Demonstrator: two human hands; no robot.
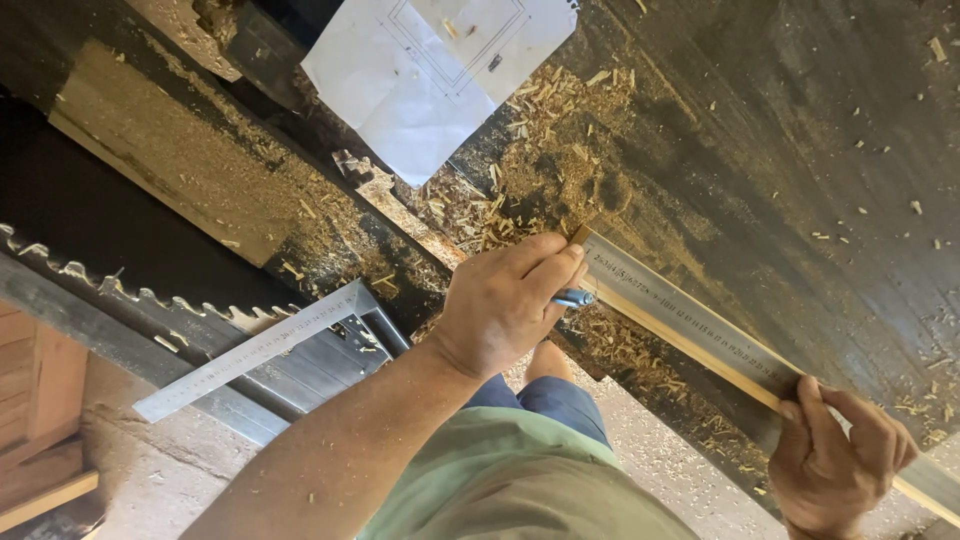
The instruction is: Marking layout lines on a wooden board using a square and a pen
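While the left hand (835, 455) pins the steel ruler (690, 325) onto a wooden strip (700, 352), the right hand (505, 300) — fingers curled around what looks like a blue pen (574, 298) — rests at the ruler's far end.

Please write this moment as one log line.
left hand: holds blue pen at steel ruler end | right hand: presses ruler onto pale wooden strip | nearby: sawdust, steel square, white paper

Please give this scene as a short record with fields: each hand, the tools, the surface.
left hand: grips blue pen at ruler's end
right hand: presses ruler onto wood strip
square: lies apart, beside saw blade
paper: drawing sheet at the top
table: dark, strewn with sawdust
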